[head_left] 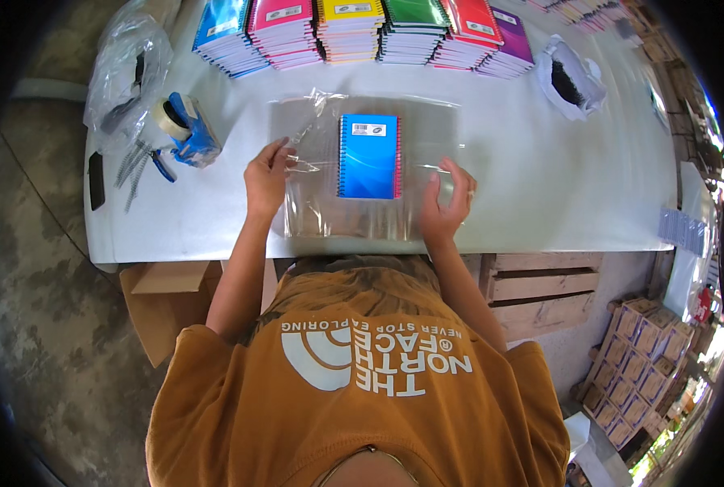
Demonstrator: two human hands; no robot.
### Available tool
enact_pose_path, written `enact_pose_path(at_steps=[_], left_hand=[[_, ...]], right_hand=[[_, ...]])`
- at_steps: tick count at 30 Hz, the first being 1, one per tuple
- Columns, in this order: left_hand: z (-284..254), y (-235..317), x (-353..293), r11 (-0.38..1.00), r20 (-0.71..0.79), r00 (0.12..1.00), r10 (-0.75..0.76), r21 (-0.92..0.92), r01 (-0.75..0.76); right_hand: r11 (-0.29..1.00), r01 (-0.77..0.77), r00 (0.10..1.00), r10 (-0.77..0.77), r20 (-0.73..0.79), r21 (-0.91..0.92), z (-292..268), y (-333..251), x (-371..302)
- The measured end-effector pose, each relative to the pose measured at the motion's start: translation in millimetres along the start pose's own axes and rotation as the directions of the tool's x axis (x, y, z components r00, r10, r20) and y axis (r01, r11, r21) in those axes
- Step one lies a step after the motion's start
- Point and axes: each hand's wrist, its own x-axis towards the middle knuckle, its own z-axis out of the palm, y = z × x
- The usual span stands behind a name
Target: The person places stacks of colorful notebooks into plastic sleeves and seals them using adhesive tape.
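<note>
A blue spiral notebook with a white label lies on a sheet of clear plastic film spread on the table in front of me. A red coil edge shows along its right side, seemingly from another notebook beneath. My left hand is closed, thumb and fingers pinching the film's left edge. On the other side, my right hand rests by the film's right edge, thumb and curved fingers apart. Whether its fingertips touch the film is hard to tell.
Stacks of spiral notebooks in several colours line the table's far side. Left are a blue tape dispenser, pliers, loose wire coils and a clear plastic bag. A white bag of black pieces sits far right.
</note>
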Motion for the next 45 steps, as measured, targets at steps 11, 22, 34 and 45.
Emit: enact_pose_path(at_steps=[11,22,34,45], left_hand=[[16.1,18.2,3.8,0.945,0.113,0.959,-0.259,-0.174,0.276],[-84.9,-24.7,48.4,0.835,-0.746,0.426,0.512,0.549,-0.042],[-42.8,29.7,-55.6,0.947,-0.089,0.969,0.229,0.249,-0.201],[-40.4,22.0,-56.4,0.739,0.525,0.658,-0.541,-0.078,0.670]], right_hand=[[0.996,-0.089,0.833,0.058,0.551,0.029,87.5,-75.9,-25.4],[0.821,-0.545,0.779,0.419,0.466,0.172,61.6,-84.6,-24.0],[0.790,-0.589,0.743,0.447,0.498,0.171,59.0,-80.4,-31.7],[-0.497,-0.859,-0.294,0.274,0.916,-0.127,31.1,-86.0,-64.0]])
